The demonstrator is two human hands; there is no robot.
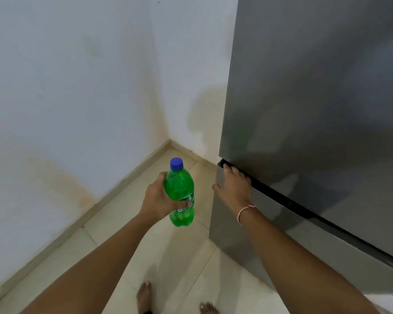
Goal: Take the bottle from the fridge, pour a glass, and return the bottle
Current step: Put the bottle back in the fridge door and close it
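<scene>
A green plastic bottle with a blue cap is upright in my left hand, which grips it around the label, just left of the fridge corner. The grey fridge fills the right side, and both its doors look closed. My right hand rests on the fridge at the left end of the black handle groove between the upper and lower doors, with the fingertips hooked into the groove. No glass is in view.
A white wall corner with a beige skirting lies left of the fridge. The floor is pale tile. My bare feet show at the bottom edge.
</scene>
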